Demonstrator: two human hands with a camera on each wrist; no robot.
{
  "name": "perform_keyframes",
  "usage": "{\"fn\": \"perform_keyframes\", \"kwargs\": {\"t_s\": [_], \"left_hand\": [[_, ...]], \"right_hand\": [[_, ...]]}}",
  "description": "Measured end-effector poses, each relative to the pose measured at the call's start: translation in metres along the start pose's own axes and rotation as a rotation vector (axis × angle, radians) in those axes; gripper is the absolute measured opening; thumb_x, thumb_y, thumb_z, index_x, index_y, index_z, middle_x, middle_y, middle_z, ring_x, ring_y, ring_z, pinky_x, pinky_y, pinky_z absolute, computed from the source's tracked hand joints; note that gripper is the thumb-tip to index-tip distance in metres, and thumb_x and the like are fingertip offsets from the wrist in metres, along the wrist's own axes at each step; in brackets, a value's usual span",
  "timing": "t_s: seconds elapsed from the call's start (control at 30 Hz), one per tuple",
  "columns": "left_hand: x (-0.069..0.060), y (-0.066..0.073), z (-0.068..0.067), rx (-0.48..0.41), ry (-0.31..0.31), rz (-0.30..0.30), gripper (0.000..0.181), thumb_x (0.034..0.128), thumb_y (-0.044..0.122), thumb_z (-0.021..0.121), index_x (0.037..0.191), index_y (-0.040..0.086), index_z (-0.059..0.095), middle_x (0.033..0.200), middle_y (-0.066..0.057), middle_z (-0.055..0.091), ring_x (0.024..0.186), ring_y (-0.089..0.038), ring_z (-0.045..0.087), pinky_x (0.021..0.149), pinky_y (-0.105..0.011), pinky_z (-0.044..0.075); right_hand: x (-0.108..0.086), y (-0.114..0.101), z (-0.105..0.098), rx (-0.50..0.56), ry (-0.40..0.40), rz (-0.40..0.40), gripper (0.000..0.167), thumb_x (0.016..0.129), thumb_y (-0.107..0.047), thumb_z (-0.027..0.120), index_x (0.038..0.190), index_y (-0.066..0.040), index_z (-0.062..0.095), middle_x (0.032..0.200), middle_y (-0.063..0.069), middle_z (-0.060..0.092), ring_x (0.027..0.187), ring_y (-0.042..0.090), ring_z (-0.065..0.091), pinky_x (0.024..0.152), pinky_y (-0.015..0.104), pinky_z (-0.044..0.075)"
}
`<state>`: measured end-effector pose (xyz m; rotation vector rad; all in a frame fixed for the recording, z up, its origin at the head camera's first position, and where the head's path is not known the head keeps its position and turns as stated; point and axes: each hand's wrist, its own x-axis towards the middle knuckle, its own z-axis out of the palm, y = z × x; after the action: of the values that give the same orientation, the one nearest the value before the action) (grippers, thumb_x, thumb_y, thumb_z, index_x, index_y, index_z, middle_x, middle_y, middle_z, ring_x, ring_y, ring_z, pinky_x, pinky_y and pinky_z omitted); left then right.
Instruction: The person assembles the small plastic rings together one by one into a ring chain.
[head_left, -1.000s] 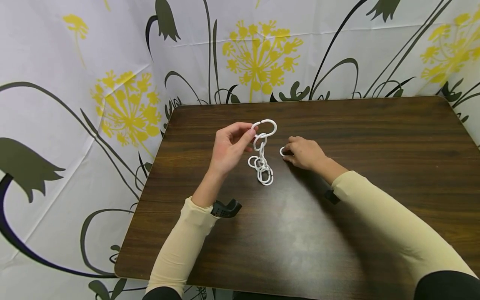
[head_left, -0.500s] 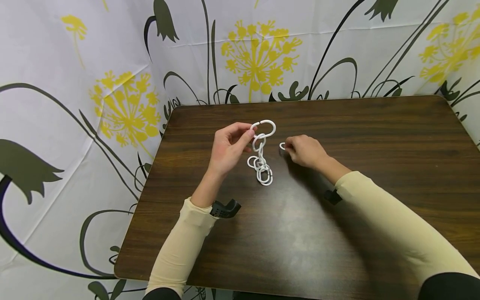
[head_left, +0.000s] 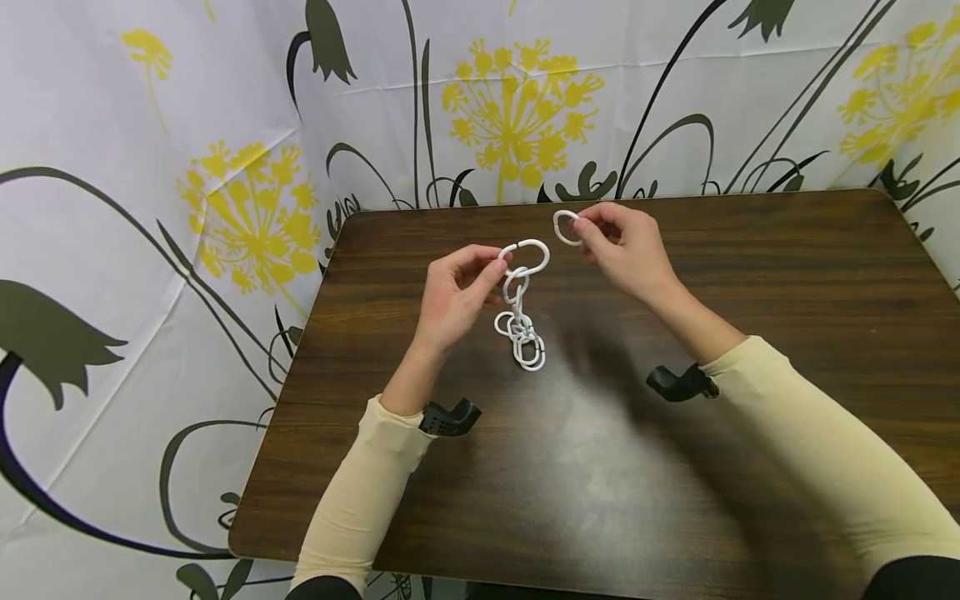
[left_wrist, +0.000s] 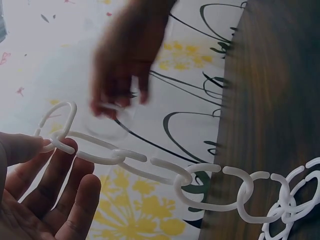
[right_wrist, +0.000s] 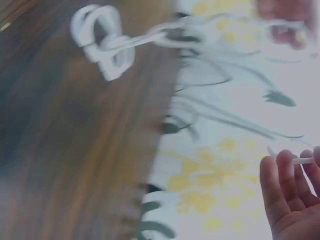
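Note:
A chain of white plastic links (head_left: 517, 293) hangs from my left hand (head_left: 454, 297), whose thumb and fingers pinch the top link. Its lower links lie heaped on the table, and in the left wrist view the chain (left_wrist: 207, 202) stretches off to the right. My right hand (head_left: 624, 250) is raised above the table, holding a single loose white link (head_left: 558, 227) between thumb and fingers. That link is apart from the chain, a little above and right of its top link. In the right wrist view the loose link is mostly covered by the fingers (right_wrist: 286, 172).
Under both hands is a dark wood-grain table (head_left: 750, 275). A white cloth with yellow and grey flowers (head_left: 517, 117) hangs behind its far edge. A black wrist camera (head_left: 450, 418) sits on the left forearm, and another black camera (head_left: 678, 383) on the right.
My right hand has picked the loose link up from the table and moved it upward, toward the far edge. The left hand and the chain have stayed nearly still.

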<state>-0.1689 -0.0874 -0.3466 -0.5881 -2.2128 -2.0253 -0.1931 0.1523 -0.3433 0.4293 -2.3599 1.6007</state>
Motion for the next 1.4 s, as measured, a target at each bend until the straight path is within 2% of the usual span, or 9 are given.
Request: {"fn": "perform_keyframes", "kwargs": {"t_s": [0.1, 0.17, 0.3, 0.6, 0.77, 1.1, 1.3, 1.4], "left_hand": [[0.000, 0.000, 0.000, 0.002, -0.001, 0.003, 0.019, 0.0943, 0.006, 0.065, 0.105, -0.010, 0.067, 0.090, -0.017, 0.068, 0.076, -0.019, 0.065, 0.057, -0.030, 0.058], [0.000, 0.000, 0.001, 0.006, 0.001, 0.006, 0.019, 0.0943, 0.006, 0.065, 0.104, -0.009, 0.068, 0.089, -0.015, 0.069, 0.075, -0.018, 0.065, 0.057, -0.030, 0.058], [0.001, -0.001, 0.002, 0.008, 0.007, 0.008, 0.018, 0.0941, 0.007, 0.066, 0.104, -0.008, 0.069, 0.089, -0.014, 0.069, 0.075, -0.016, 0.064, 0.056, -0.030, 0.058], [0.001, 0.001, 0.004, 0.041, 0.008, 0.007, 0.017, 0.0936, 0.006, 0.066, 0.104, -0.007, 0.070, 0.087, -0.019, 0.068, 0.074, -0.024, 0.064, 0.055, -0.029, 0.057], [0.001, 0.000, 0.006, 0.067, 0.007, 0.010, 0.017, 0.0936, 0.008, 0.067, 0.102, -0.006, 0.070, 0.083, -0.012, 0.068, 0.071, -0.019, 0.063, 0.056, -0.036, 0.058], [0.001, 0.001, 0.007, 0.061, 0.002, 0.035, 0.016, 0.0934, 0.010, 0.067, 0.100, -0.004, 0.071, 0.084, -0.012, 0.069, 0.071, -0.017, 0.064, 0.056, -0.029, 0.057], [0.001, 0.001, 0.008, 0.066, 0.000, 0.033, 0.014, 0.0930, 0.006, 0.067, 0.102, -0.004, 0.071, 0.085, -0.017, 0.069, 0.074, -0.026, 0.064, 0.056, -0.030, 0.057], [0.001, 0.003, 0.009, 0.074, -0.009, 0.032, 0.015, 0.0930, 0.003, 0.066, 0.103, -0.007, 0.070, 0.087, -0.022, 0.068, 0.076, -0.033, 0.065, 0.057, -0.036, 0.058]], "right_hand": [[-0.002, -0.021, -0.008, 0.217, 0.008, 0.010, 0.019, 0.097, -0.013, 0.062, 0.097, 0.005, 0.068, 0.080, 0.015, 0.065, 0.066, 0.020, 0.064, 0.059, 0.025, 0.058], [-0.004, -0.032, -0.011, 0.323, -0.002, 0.014, 0.017, 0.097, -0.011, 0.061, 0.097, 0.005, 0.068, 0.083, 0.016, 0.065, 0.068, 0.021, 0.064, 0.061, 0.028, 0.059], [-0.009, -0.046, -0.014, 0.406, -0.043, 0.012, 0.013, 0.097, -0.010, 0.062, 0.095, 0.001, 0.068, 0.084, 0.014, 0.065, 0.066, 0.021, 0.063, 0.062, 0.030, 0.059], [-0.018, -0.055, -0.002, 0.286, -0.170, 0.036, 0.019, 0.096, -0.012, 0.063, 0.096, 0.007, 0.067, 0.080, 0.018, 0.066, 0.066, 0.022, 0.065, 0.065, 0.034, 0.060], [-0.018, -0.055, 0.003, 0.258, -0.175, 0.065, 0.018, 0.095, -0.012, 0.065, 0.094, 0.005, 0.068, 0.073, 0.018, 0.065, 0.063, 0.023, 0.065, 0.063, 0.034, 0.060], [-0.017, -0.055, 0.007, 0.223, -0.175, 0.071, 0.018, 0.094, -0.015, 0.066, 0.093, 0.003, 0.069, 0.067, 0.016, 0.065, 0.061, 0.025, 0.065, 0.062, 0.033, 0.059], [-0.015, -0.056, 0.008, 0.200, -0.182, 0.069, 0.018, 0.094, -0.016, 0.067, 0.093, 0.001, 0.070, 0.067, 0.015, 0.065, 0.061, 0.024, 0.065, 0.061, 0.033, 0.059], [-0.014, -0.056, 0.009, 0.186, -0.186, 0.070, 0.019, 0.094, -0.017, 0.067, 0.093, 0.001, 0.070, 0.067, 0.015, 0.066, 0.062, 0.024, 0.066, 0.061, 0.032, 0.059]]}}
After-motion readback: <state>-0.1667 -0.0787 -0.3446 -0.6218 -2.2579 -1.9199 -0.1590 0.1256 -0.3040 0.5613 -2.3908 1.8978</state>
